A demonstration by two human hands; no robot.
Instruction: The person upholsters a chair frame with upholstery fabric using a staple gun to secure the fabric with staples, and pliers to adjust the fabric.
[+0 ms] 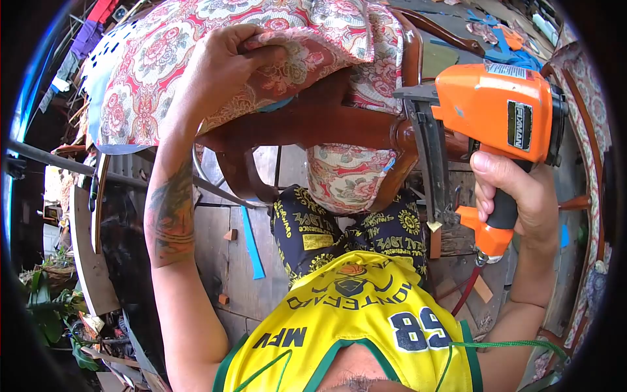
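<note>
Floral fabric [163, 55] is draped over the seat of a dark brown wooden chair [313, 124]. My left hand [232, 62] pinches the fabric's front edge and lifts it, and a bit of blue shows beneath. In my right hand [513, 189] is the black handle of an orange nail gun [496, 108], with a red hose attached at its base. The gun's dark nose [415, 96] points left, close to the chair's right corner and the fabric there. My right fingers are wrapped round the handle.
Below the chair, a blue strip [253, 245] and small wood blocks [230, 234] lie on the plank floor [219, 261]. Another floral-covered piece with a wooden frame [591, 150] stands at the right. A curved board [91, 255] and a dark bar are at the left.
</note>
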